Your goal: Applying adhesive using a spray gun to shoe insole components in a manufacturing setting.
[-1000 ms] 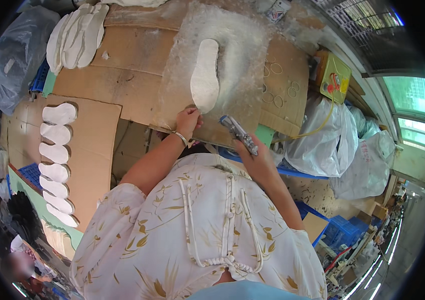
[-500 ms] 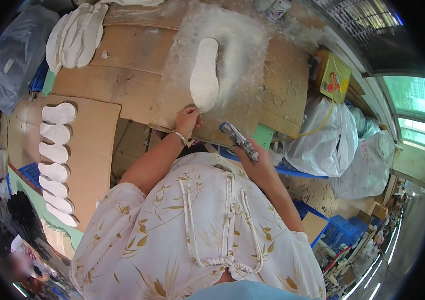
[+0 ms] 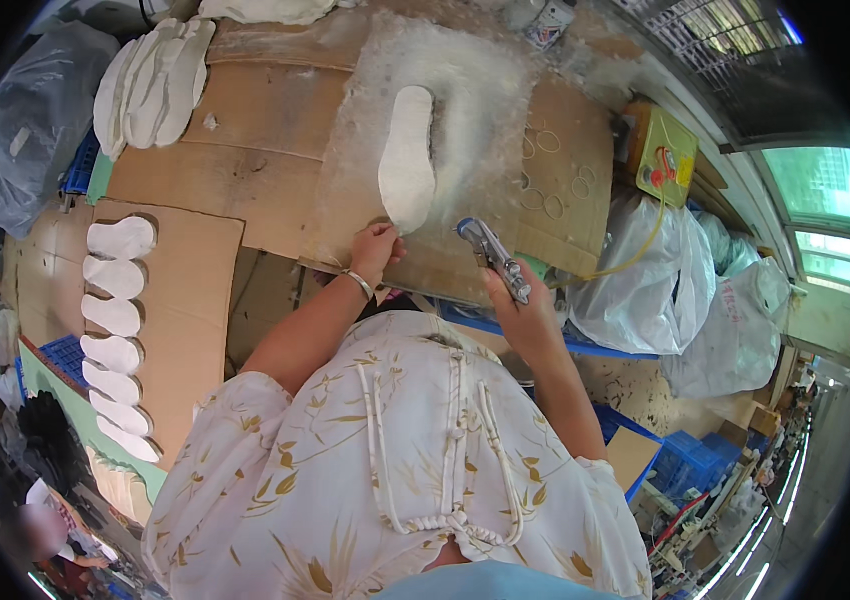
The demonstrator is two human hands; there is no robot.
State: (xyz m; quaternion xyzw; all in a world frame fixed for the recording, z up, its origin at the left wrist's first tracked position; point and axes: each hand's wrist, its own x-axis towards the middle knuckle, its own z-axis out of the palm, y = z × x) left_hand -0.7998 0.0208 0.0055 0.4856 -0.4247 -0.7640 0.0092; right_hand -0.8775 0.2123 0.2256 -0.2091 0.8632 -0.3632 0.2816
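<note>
A white insole [image 3: 408, 160] lies lengthwise on the pale, residue-coated patch of cardboard [image 3: 480, 110] before me. My left hand [image 3: 375, 252] is closed at its near end, with the fingertips pinching the edge. Over the near edge of the table, my right hand [image 3: 525, 310] is wrapped around a silver spray gun [image 3: 493, 258] with a blue front end. The gun's nose points up and left toward the insole, a short gap away from it. The right fingers are partly hidden beneath the gun.
Several white insoles [image 3: 113, 315] form a column on cardboard at left. Stacked white pieces [image 3: 150, 85] lie at the far left. A yellow container [image 3: 667, 150] with a hose [image 3: 645, 248] stands at right, above plastic bags [image 3: 635, 280]. Loose rings [image 3: 548, 140] lie on the cardboard.
My right hand has raised the spray gun slightly and shifted it rightward. My left hand stays at the insole's near end, and the insole has barely moved.
</note>
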